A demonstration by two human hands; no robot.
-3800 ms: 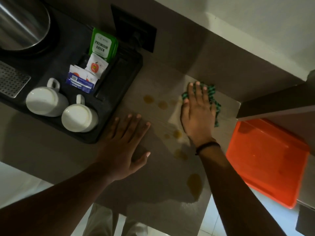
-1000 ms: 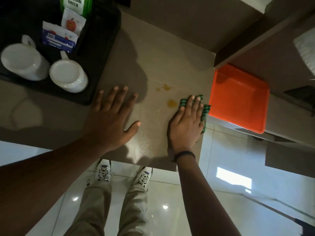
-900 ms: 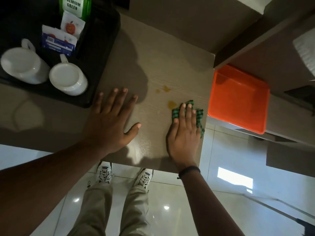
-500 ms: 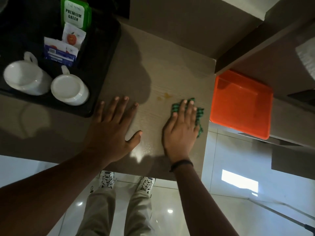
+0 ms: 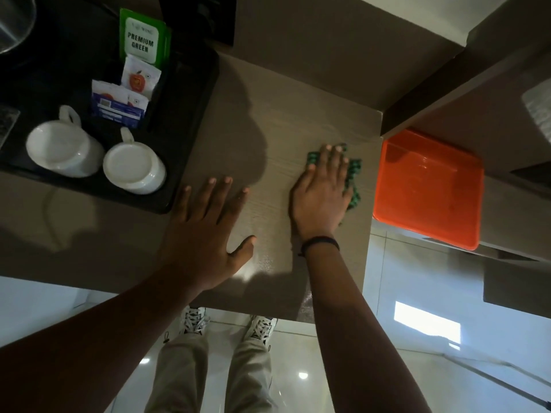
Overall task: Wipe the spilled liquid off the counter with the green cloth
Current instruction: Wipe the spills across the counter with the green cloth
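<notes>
My right hand (image 5: 323, 192) lies flat on the green checked cloth (image 5: 353, 180) and presses it onto the pale wood counter (image 5: 268, 138), near the counter's right edge. Most of the cloth is hidden under the palm; its edges show past the fingertips and along the right side of the hand. My left hand (image 5: 205, 231) rests flat on the counter to the left, fingers spread, holding nothing. No brown drops of liquid show on the bare counter around the cloth.
A black tray (image 5: 185, 114) at the left carries two upturned white cups (image 5: 134, 168), tea sachets (image 5: 119, 105) and a green packet (image 5: 143, 40). An orange bin (image 5: 426, 189) sits just past the counter's right edge. Below the front edge are the floor and my shoes.
My right hand slid the cloth away from me over the last small brown drops, which no longer show. Left hand stayed put.
</notes>
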